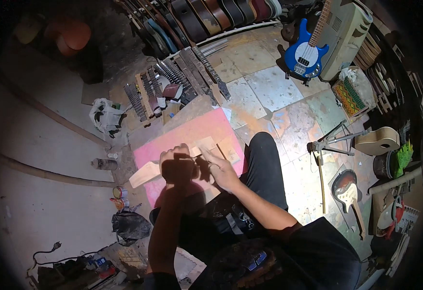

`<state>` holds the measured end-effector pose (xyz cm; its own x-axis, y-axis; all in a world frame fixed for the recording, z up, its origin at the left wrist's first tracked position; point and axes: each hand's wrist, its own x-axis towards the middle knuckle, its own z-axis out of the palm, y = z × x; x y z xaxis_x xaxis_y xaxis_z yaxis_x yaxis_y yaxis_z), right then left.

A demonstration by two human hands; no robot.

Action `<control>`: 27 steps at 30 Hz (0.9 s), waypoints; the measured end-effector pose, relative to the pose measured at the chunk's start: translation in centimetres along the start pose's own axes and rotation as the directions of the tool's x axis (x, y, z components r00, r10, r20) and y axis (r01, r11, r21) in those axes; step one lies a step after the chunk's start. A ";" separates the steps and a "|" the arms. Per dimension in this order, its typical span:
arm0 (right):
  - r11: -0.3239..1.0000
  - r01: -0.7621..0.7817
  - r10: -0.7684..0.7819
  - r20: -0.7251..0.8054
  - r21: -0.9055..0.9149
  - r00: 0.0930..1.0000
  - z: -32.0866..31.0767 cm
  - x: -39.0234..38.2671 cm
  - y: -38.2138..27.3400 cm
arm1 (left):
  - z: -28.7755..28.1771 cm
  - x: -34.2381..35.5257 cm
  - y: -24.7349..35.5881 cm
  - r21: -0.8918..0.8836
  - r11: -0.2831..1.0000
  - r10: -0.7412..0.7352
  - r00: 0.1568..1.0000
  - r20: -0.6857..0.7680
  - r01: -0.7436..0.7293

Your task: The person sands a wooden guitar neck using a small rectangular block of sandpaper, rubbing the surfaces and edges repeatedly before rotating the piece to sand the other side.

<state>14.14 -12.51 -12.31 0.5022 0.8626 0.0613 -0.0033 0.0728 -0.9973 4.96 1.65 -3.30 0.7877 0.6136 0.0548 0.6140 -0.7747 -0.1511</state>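
A long pale wooden piece (145, 174) lies across a pink mat (214, 121) at my knees, one end shaped, the other squared. My left hand (176, 162) is curled in a fist over the wood; what it grips is hidden. My right hand (223, 171) rests at the wood's squared end, fingers pressed together and thumb bent, around something I cannot make out. A thin dark item shows between my two hands, partly in shadow.
Guitar necks (194, 72) lie beyond the mat. A blue bass (304, 53), metal stand (318, 145), acoustic guitar (371, 141) and sunburst guitar (347, 193) are on the right. Cans (119, 192), a black bag (129, 224) and hoses (57, 174) are on the left.
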 end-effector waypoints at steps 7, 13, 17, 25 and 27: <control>0.998 0.062 -0.063 -0.026 -0.025 0.998 0.8 0.0 0.1 | -0.1 0.2 0.3 0.023 1.000 -0.021 0.999 0.041 0.020; 0.985 -0.010 0.009 -0.005 -0.170 1.000 -0.4 0.1 0.5 | 0.2 0.1 0.6 0.037 0.999 -0.018 1.000 0.021 0.017; 0.978 0.103 -0.104 0.008 -0.180 0.995 -0.7 0.1 0.7 | 0.7 -0.3 0.1 0.027 1.000 -0.009 1.000 -0.020 0.009; 0.999 -0.042 0.042 0.018 0.010 0.999 -0.1 0.2 -1.7 | -0.3 0.1 0.3 0.030 0.999 -0.020 0.999 0.042 0.018; 0.908 0.124 -0.132 0.008 -0.401 0.991 -1.7 0.6 0.9 | -0.2 -0.4 0.6 0.069 0.998 0.015 0.999 -0.038 -0.012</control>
<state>15.88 -12.79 -13.21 0.4914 0.8493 0.1930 0.4061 -0.0274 -0.9134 5.01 0.85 -3.26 0.7982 0.5956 0.0903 0.5993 -0.7699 -0.2193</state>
